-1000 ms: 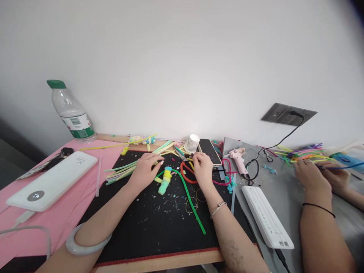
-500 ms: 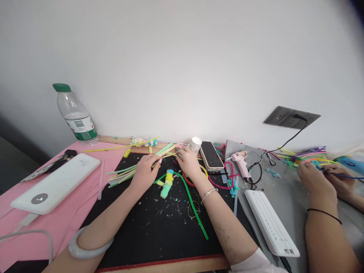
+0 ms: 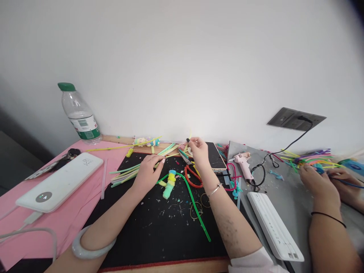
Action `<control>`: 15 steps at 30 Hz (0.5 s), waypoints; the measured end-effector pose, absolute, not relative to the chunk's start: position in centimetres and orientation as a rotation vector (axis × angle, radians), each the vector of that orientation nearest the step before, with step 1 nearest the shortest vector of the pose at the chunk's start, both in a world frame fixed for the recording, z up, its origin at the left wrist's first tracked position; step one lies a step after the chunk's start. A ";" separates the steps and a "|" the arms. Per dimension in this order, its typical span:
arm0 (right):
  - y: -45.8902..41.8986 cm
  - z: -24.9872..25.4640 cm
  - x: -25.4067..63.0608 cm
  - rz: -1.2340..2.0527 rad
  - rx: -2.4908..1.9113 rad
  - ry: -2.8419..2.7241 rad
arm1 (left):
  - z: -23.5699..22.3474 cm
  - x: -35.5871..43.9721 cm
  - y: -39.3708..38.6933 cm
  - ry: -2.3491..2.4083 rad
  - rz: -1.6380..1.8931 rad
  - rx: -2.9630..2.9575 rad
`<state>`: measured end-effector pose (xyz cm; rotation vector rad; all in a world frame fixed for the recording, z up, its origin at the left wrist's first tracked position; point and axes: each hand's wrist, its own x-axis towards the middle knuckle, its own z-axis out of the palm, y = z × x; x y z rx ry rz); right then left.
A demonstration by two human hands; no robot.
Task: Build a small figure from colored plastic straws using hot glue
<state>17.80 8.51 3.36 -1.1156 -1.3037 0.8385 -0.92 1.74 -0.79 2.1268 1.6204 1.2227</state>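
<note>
My left hand (image 3: 149, 171) lies over a bundle of pastel green and yellow pipe cleaners (image 3: 123, 176), its fingers curled round them. To the right and higher up, my right hand (image 3: 199, 152) is raised with thumb and forefinger pinched. A thin pale yellow strand (image 3: 190, 134), apparently a pipe cleaner, sticks up at its fingertips; its lower part is hidden. Between my arms, a fuzzy wound figure in blue, yellow and mint (image 3: 170, 185) lies on the black mat (image 3: 142, 231). Beside it a green pipe cleaner (image 3: 196, 206) bends towards me.
A glue gun (image 3: 243, 167), a white power bank (image 3: 274, 225) and a phone (image 3: 216, 156) are on the right. Another person's hands (image 3: 321, 182) work farther right. A bottle (image 3: 82, 121) and another power bank (image 3: 61, 182) stand left. Scissors (image 3: 184, 156) lie near my right hand.
My right hand has risen from the pipe cleaners and moved right, now with the yellow strand at its fingertips. My left hand stays on the bundle. The view has shifted slightly.
</note>
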 end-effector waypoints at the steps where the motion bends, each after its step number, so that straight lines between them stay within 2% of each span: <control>1: 8.1 3.8 18.1 0.880 -1.060 -1.233 | -0.7 -0.9 1.7 1.610 1.225 2.129; 4: 6.1 4.3 19.0 0.968 -0.970 -1.219 | -0.3 -0.9 1.3 1.583 1.202 2.158; 8: 3.6 2.8 20.3 1.100 -1.076 -1.341 | 0.3 -0.6 0.6 1.605 1.003 2.228; 12: 2.7 0.8 21.2 1.054 -1.156 -1.376 | 0.6 -0.3 -0.3 1.636 0.786 2.262; 15: 2.8 0.3 21.3 1.006 -1.184 -1.351 | 1.0 -0.3 -0.7 1.588 0.767 2.249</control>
